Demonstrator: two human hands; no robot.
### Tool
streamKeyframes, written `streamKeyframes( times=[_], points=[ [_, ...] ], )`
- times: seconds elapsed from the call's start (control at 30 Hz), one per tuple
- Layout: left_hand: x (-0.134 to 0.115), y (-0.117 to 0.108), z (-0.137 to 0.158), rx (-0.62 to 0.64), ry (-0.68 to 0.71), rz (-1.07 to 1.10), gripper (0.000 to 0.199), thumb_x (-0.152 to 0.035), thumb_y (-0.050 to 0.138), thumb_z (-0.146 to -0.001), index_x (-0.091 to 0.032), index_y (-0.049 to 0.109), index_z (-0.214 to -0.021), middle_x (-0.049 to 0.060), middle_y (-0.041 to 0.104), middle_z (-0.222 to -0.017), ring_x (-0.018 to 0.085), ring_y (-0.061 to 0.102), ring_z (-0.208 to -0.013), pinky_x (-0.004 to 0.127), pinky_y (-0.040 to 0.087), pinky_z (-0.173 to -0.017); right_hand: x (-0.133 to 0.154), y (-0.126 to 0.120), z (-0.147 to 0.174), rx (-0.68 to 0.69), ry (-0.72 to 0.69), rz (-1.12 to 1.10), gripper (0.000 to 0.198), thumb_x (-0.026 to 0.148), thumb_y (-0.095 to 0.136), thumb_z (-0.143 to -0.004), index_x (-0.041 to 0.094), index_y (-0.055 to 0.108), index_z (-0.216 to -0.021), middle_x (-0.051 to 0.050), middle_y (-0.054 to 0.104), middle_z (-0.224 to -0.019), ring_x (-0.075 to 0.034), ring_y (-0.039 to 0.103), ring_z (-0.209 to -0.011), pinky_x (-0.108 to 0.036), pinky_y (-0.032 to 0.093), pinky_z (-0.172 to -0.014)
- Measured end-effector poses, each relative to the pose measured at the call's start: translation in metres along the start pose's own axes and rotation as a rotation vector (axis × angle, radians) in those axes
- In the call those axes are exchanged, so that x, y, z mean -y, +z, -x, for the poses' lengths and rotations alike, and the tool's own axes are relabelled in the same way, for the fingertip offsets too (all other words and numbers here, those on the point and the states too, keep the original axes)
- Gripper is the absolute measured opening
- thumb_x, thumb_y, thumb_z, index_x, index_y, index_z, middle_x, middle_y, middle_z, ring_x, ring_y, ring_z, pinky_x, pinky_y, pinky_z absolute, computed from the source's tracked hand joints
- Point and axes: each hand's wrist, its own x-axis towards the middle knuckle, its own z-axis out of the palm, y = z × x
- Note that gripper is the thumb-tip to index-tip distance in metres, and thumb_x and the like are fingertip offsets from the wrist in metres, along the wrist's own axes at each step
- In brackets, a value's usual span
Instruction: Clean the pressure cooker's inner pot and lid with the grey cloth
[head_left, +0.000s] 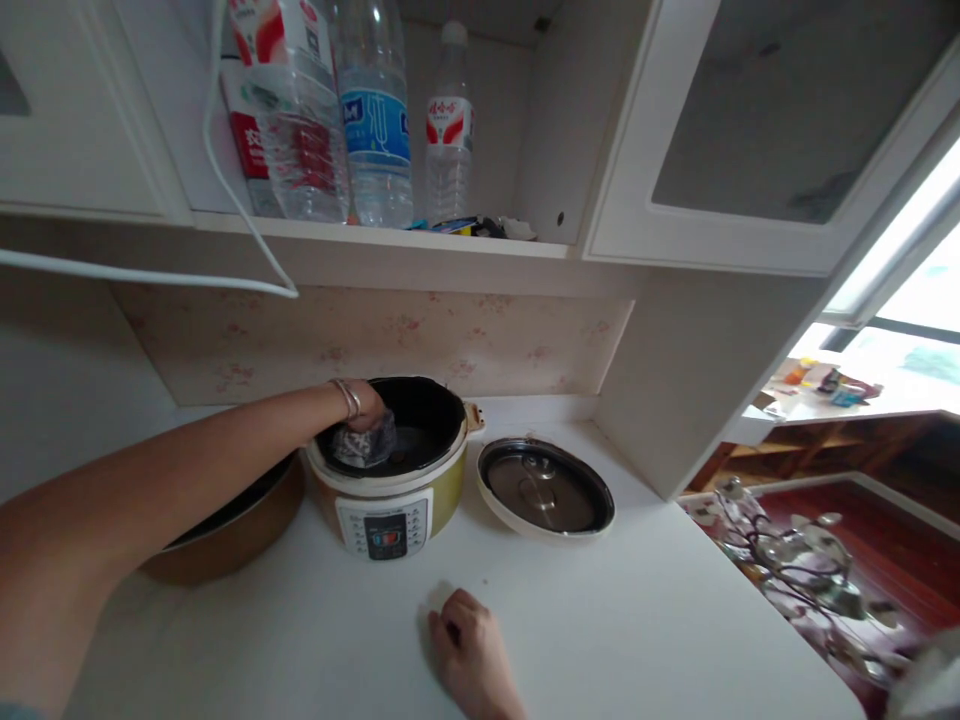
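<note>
My left hand [364, 408] reaches down inside the open rice cooker [448, 490], its fingers wrapped round a crumpled dark grey patterned cloth [365, 447]. The cloth lies against the left side of the cooker's dark interior. The fingertips are partly hidden by the cloth. My right hand [470, 640] rests on the white countertop in front of the cooker, its fingers curled into a loose fist with nothing seen in it. To the cooker's right, the detached lid [546, 488] lies with its dark inner side up. A brown inner pot [225, 545] stands left of the cooker, partly behind my forearm.
Overhead, an open cabinet shelf [382, 238] holds several plastic bottles [376, 130]. A white cable [135, 272] hangs in front at the left. A cabinet side panel [697, 370] bounds the counter [637, 620] on the right. Beyond it are metal lamp-like fittings [810, 570].
</note>
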Motion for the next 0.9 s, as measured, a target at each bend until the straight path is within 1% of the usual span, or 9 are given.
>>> streamKeyframes(
  times=[0.07,0.13,0.23,0.3,0.37,0.43,0.6,0.77,0.9],
  points=[
    [-0.004,-0.011,0.007,0.033,-0.075,-0.036,0.025,-0.009,0.077,-0.066,-0.018,0.074,-0.089,0.004,0.071,-0.077,0.026,0.07,-0.077,0.033,0.057,-0.064,-0.002,0.0,0.001,-0.005,-0.003,-0.017,0.033,0.023,0.05,-0.09,0.019,0.053,-0.058,-0.001,0.058,-0.07,-0.009,0.051,-0.06,-0.021,0.031,-0.057],
    [-0.011,-0.02,0.019,0.11,-0.182,-0.04,0.033,0.003,0.072,-0.053,-0.02,0.074,-0.076,0.0,0.066,-0.059,0.026,0.069,-0.064,0.03,0.055,-0.054,-0.004,0.001,0.003,-0.003,-0.008,-0.025,0.034,0.025,0.049,-0.091,0.019,0.052,-0.058,-0.001,0.058,-0.07,-0.009,0.051,-0.06,-0.021,0.031,-0.057],
    [-0.024,-0.026,0.049,0.373,-0.347,-0.041,0.045,0.01,0.068,-0.046,-0.022,0.074,-0.077,-0.001,0.068,-0.058,0.025,0.068,-0.058,0.031,0.055,-0.052,-0.005,0.002,0.005,-0.006,-0.012,-0.02,0.035,0.028,0.049,-0.093,0.019,0.052,-0.059,-0.001,0.058,-0.071,-0.009,0.051,-0.061,-0.022,0.031,-0.057],
    [-0.033,-0.024,0.071,0.481,-0.342,0.039,0.048,0.009,0.07,-0.048,-0.021,0.074,-0.085,0.001,0.074,-0.07,0.024,0.07,-0.067,0.031,0.057,-0.059,-0.006,0.002,0.006,-0.009,-0.025,-0.019,0.035,0.03,0.048,-0.094,0.019,0.054,-0.061,-0.001,0.059,-0.072,-0.01,0.052,-0.062,-0.022,0.033,-0.058],
    [-0.039,-0.018,0.09,0.434,-0.224,0.19,0.046,0.004,0.074,-0.054,-0.02,0.073,-0.093,0.003,0.076,-0.083,0.023,0.072,-0.08,0.03,0.057,-0.071,-0.006,0.003,0.007,-0.008,-0.038,-0.022,0.037,0.033,0.047,-0.095,0.019,0.055,-0.061,-0.002,0.059,-0.072,-0.01,0.052,-0.061,-0.022,0.034,-0.058],
    [-0.044,-0.012,0.104,0.318,-0.121,0.334,0.044,-0.003,0.075,-0.062,-0.02,0.071,-0.102,0.004,0.076,-0.092,0.021,0.071,-0.088,0.03,0.056,-0.079,-0.005,0.003,0.008,-0.009,-0.042,-0.014,0.039,0.037,0.046,-0.095,0.019,0.055,-0.062,-0.002,0.059,-0.072,-0.011,0.052,-0.061,-0.023,0.035,-0.059],
    [-0.053,-0.003,0.133,0.097,-0.02,0.631,0.044,-0.008,0.067,-0.078,-0.024,0.059,-0.119,0.005,0.073,-0.104,0.02,0.07,-0.088,0.038,0.055,-0.084,0.005,0.003,0.008,0.01,-0.035,0.042,0.042,0.043,0.046,-0.094,0.019,0.057,-0.061,-0.003,0.06,-0.073,-0.013,0.054,-0.064,-0.025,0.036,-0.061],
    [-0.058,0.013,0.175,0.072,0.071,0.841,0.041,-0.014,0.064,-0.084,-0.026,0.055,-0.122,0.005,0.07,-0.111,0.021,0.068,-0.093,0.04,0.054,-0.085,0.028,0.007,0.025,0.029,0.009,-0.076,0.045,0.048,0.049,-0.092,0.019,0.059,-0.059,-0.002,0.06,-0.069,-0.013,0.053,-0.063,-0.026,0.037,-0.06],
    [-0.046,0.052,0.215,0.143,0.061,1.014,0.041,-0.016,0.067,-0.082,-0.026,0.058,-0.12,0.006,0.068,-0.119,0.022,0.066,-0.102,0.034,0.052,-0.082,0.062,0.016,0.058,0.228,-0.01,-0.211,0.04,0.042,0.053,-0.089,0.018,0.062,-0.058,-0.003,0.062,-0.071,-0.013,0.054,-0.064,-0.024,0.038,-0.059]
  ],
)
